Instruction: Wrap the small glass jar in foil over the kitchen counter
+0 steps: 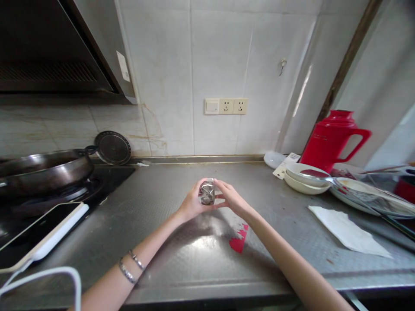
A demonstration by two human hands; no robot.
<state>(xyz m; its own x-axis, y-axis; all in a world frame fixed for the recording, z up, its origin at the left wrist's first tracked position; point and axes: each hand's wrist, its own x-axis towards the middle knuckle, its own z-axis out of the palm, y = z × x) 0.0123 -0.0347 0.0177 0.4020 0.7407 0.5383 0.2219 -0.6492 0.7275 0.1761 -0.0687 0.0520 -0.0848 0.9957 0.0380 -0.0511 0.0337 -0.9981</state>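
Observation:
A small clear, faceted glass object (207, 193) is held up above the middle of the steel counter (155, 185). My left hand (192, 202) is wrapped round its left side and underside. On the right, the fingers of my right hand (229, 198) are bent against its top and right edge. Its contents look greyish-brown, too small to make out. Two silver bracelets circle my left wrist. Below the hands, a torn red patch (239, 242) lies on the counter.
Left: a stove with a steel pan (48, 172), a round black lid (113, 148), and a phone (39, 235) with a white cable. Right: a red thermos (329, 140), stacked bowls (304, 185), plates with utensils, and a white paper sheet (350, 231). Sockets (233, 106) are on the wall.

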